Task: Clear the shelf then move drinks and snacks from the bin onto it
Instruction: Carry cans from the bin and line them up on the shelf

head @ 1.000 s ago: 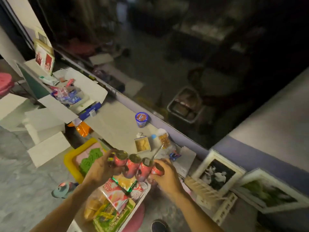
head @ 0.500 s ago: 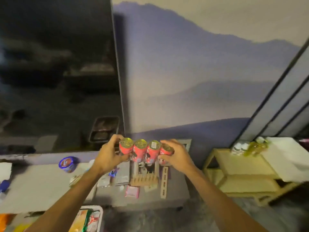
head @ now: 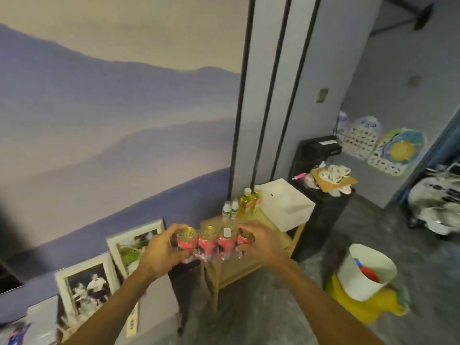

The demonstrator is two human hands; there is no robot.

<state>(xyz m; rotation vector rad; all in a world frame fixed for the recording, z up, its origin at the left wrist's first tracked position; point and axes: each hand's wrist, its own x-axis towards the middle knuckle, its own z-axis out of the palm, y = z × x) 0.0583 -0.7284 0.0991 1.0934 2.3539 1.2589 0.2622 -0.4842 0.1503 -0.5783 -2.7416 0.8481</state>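
With both forearms stretched forward, the left hand (head: 161, 250) and right hand (head: 258, 241) curl their fingers round the ends of a row of four red cans (head: 214, 241), squeezing it between them above the wooden shelf (head: 251, 265), where bottles (head: 240, 207) stand.

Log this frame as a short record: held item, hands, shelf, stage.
held: row of four red cans with gold tops
left hand: grips the row's left end
right hand: grips the row's right end
shelf: light wooden shelf unit beyond the cans
on shelf: two small white bottles, two yellow bottles, white box
stage: cans not yet placed
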